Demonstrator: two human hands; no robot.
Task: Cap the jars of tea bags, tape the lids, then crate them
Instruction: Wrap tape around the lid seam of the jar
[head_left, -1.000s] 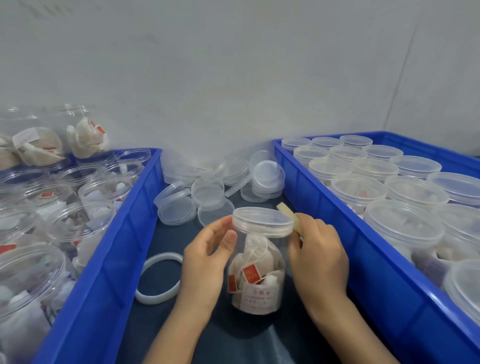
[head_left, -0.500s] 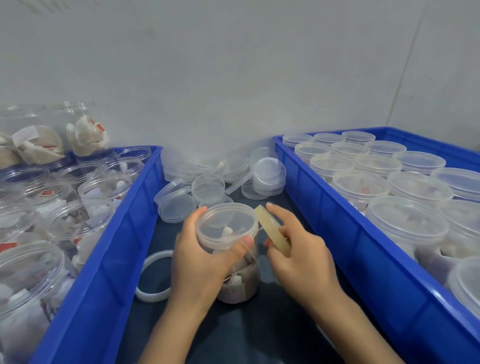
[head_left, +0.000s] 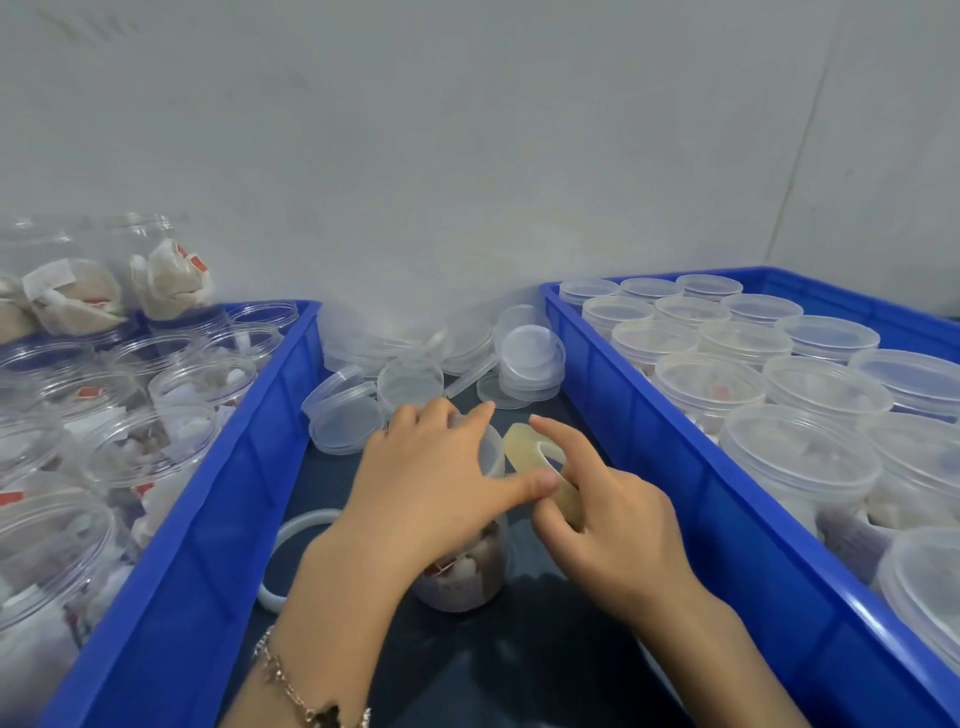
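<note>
Dark surface (head_left: 363, 483), centre frame: left hand (head_left: 431, 483) clamps jar (head_left: 462, 577) lid; right hand (head_left: 608, 519) pinches tape (head_left: 545, 467). Advice: hold lid steady, keep tape taut.

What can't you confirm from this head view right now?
- Jar lid: mostly covered by the left hand; seating unclear.
- Tape roll: partly behind the right hand; whether tape touches the lid is hidden.
- Right crate: cut off by the frame edge.

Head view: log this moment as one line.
step: taping lid | left hand: holds jar by lid | right hand: holds tape roll at lid | right crate: capped jars
</note>
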